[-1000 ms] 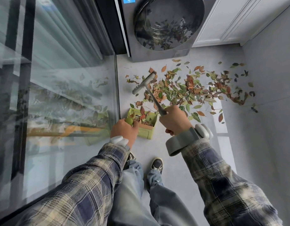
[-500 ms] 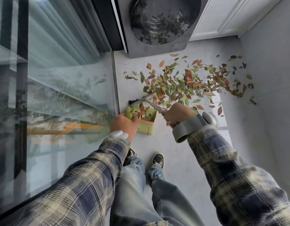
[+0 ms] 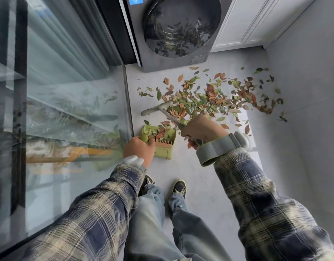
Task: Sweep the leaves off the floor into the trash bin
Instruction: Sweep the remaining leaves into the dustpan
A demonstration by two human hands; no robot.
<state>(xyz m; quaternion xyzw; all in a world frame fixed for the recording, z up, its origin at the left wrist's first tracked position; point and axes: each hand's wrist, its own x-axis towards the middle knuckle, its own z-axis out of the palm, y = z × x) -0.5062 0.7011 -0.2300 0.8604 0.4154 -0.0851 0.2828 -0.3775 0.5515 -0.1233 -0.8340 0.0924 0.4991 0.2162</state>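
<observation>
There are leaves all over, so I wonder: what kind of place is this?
Probably a laundry nook or balcony in a home: a washing machine stands at the end, a glass wall runs alongside, with white cupboards.

head view | wide-angle — worn on head | faces forward and steeply down | floor (image 3: 200,185) near below
</observation>
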